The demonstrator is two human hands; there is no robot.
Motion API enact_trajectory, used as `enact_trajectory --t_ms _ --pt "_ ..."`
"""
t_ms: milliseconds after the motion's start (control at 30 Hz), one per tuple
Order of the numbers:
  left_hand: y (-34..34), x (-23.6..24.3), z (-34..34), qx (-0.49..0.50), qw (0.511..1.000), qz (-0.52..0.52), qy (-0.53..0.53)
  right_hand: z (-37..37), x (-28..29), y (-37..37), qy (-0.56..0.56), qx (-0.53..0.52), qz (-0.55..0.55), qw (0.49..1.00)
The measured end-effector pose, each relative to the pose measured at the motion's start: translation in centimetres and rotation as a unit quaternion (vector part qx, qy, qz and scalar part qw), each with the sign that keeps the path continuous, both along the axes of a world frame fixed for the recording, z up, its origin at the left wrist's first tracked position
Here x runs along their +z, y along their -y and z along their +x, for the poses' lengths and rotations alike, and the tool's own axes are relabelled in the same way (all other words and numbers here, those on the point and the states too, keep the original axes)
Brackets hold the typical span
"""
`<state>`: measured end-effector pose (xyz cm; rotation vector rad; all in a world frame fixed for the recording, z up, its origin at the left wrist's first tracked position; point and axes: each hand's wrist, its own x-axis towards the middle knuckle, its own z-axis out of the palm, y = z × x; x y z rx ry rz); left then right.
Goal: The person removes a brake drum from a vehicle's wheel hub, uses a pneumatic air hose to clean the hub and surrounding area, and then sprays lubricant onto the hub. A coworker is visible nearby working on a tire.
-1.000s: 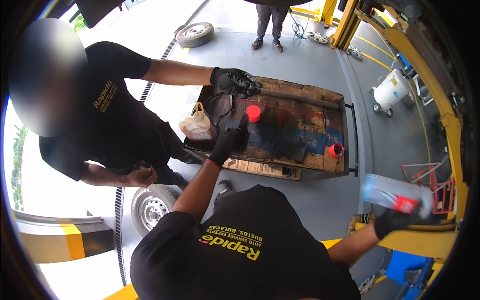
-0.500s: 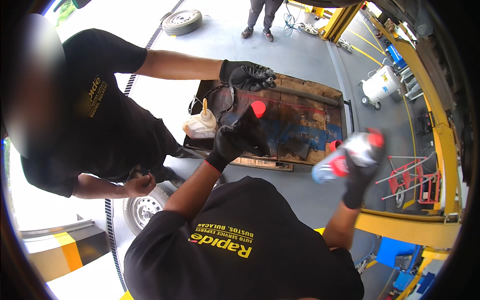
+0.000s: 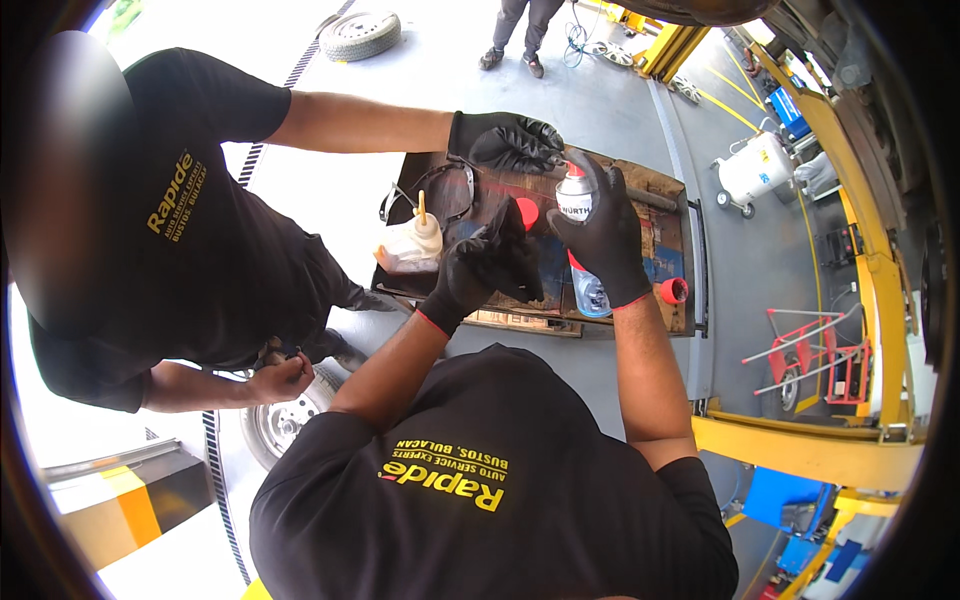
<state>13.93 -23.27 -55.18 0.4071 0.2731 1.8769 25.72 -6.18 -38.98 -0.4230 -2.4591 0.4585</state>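
In my black-gloved right hand (image 3: 607,232) is a spray can (image 3: 574,207) with a silver and red top, held upright over a worn wooden work surface (image 3: 630,235). My fingers wrap round it, the index finger near its nozzle. My left hand (image 3: 466,278), gloved too, grips a dark cloth (image 3: 518,262); its exact shape is hard to make out. A co-worker's black-gloved hand (image 3: 508,142) reaches in from the left, close to the nozzle. Whatever small thing its fingertips pinch, I cannot make out. A red cap (image 3: 526,212) sits between my hands.
Left on the surface stand a whitish bottle with a yellow spout (image 3: 412,243) and safety glasses (image 3: 462,190). A metal bar (image 3: 652,198) lies behind the can; a red cup-like piece (image 3: 673,291) is at right. The co-worker (image 3: 200,230) stands at left, near a wheel (image 3: 285,420).
My right hand has swung the spray can from the right side inward, beside the co-worker's gloved hand, and turned it upright. The co-worker's hand has shifted slightly right. My left hand keeps the cloth.
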Motion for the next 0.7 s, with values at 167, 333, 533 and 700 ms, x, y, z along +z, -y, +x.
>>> enact_trajectory --t_ms 167,333,533,700 --pt "0.6 1.0 1.1 0.041 0.998 -0.042 0.002 -0.3 0.3 0.3 -0.006 0.026 -0.005 1.000" --pt "0.5 2.0 2.0 0.041 0.998 -0.035 0.014 -0.7 0.8 0.5 -0.010 0.020 -0.010 1.000" --pt "0.6 1.5 2.6 0.017 1.000 -0.005 -0.001 -0.4 1.6 0.9 -0.005 0.005 -0.015 1.000" --pt "1.1 1.7 3.5 0.032 0.999 0.007 0.033 0.3 2.6 1.6 0.010 0.001 -0.013 1.000"
